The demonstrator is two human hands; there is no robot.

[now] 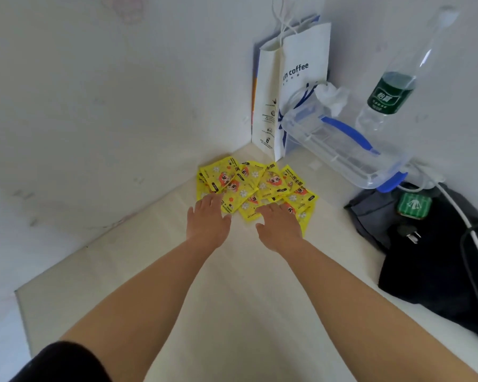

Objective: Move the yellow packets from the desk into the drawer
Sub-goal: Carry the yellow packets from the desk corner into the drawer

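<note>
White walls met in a corner behind the cream desk (232, 285), and we took the heap of yellow packets (255, 186) near that corner as our landmark. We saw the packets lying loose and overlapping on the desk top, each printed with an orange-haired cartoon face and small white flowers; the dark lettering on them was too small for us to read. No drawer showed in the view.

Our left hand (208, 219) lay flat with fingers spread on the near left edge of the heap, and our right hand (279, 224) lay flat on its near right edge. Both were unclenched, palms down, grasping nothing.

Behind the heap a white paper bag (290, 86) stood against the wall, reading "coffee" after some partly hidden letters. Right of the heap sat a clear plastic box (342, 150) with blue clips, tissue poking from it, and beyond that a clear water bottle (392, 92) with a green label whose characters we could not make out. A dark bag (439, 271) crossed by a white cable (464, 221) filled the desk's right side.

Nearer to us than the heap, the desk ran bare to its left edge, leaving open room around both forearms.
</note>
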